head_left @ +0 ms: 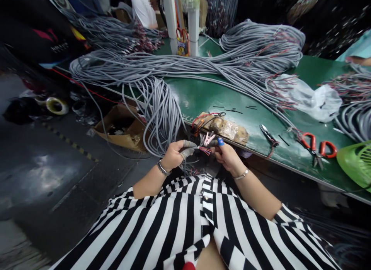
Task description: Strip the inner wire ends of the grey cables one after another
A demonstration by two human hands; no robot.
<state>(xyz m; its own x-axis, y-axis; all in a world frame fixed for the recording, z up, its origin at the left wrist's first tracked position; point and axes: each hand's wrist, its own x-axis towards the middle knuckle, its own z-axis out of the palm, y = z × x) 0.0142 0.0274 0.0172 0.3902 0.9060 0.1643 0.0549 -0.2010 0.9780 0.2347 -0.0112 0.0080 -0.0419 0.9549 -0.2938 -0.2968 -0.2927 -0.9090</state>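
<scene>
My left hand (pixel 175 156), with covered fingertips, is closed on the end of a grey cable just past the table's front edge. Thin coloured wires (pixel 205 150) fan out from it toward my right hand (pixel 227 156). That hand is closed too, thumb and fingers pinched by the wire tips, with blue tape on one digit. Whether it grips a wire or something smaller is hidden. Right behind the wires stands a pink clip (pixel 209 138), at a taped, worn block (pixel 227 129) on the table edge. Red and black leads (pixel 207 117) lie over the block's left end.
Bundled grey cables (pixel 162 65) run across the green table (pixel 199 94) and hang over its front. Rightward lie cutters (pixel 269 135), orange-handled scissors (pixel 314 146), a green basket (pixel 356 163) and a plastic bag (pixel 315 98). A cardboard box (pixel 121 140) sits below left. A person (pixel 142 9) is behind.
</scene>
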